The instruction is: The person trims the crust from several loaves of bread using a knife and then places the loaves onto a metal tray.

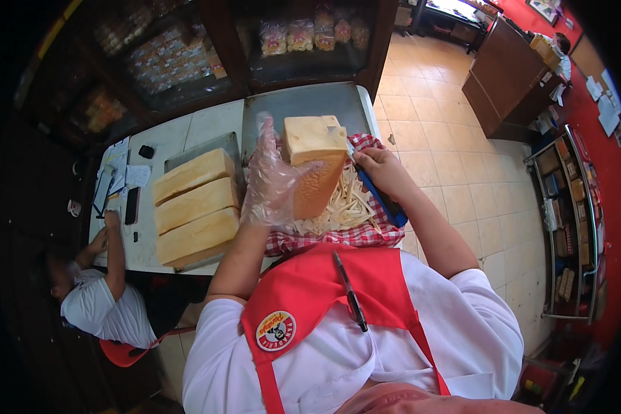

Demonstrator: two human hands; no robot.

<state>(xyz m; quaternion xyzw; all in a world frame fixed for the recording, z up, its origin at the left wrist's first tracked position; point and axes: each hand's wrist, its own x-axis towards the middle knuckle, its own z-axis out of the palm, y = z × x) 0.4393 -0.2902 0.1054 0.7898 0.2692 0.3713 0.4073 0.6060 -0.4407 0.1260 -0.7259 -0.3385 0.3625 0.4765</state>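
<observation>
A gloved left hand point(272, 181) grips one upright bread loaf point(315, 165) over a checked cloth point(352, 234) at the table's near edge. The right hand point(383, 169) clenches a blue-handled knife point(379, 196) against it. Three loaves point(194, 207) lie left; trimmed strips point(345, 207) pile beneath.

- Bread loaf point(315, 165): pale, trimmed block, stood on end, slightly tilted; gripped from the left by gloved left hand point(272, 181).
- Knife point(376, 193): blue handle in right hand point(383, 169), blade against loaf's right face.
- Crust strips point(345, 207): pale pile below loaf, between both hands.
</observation>
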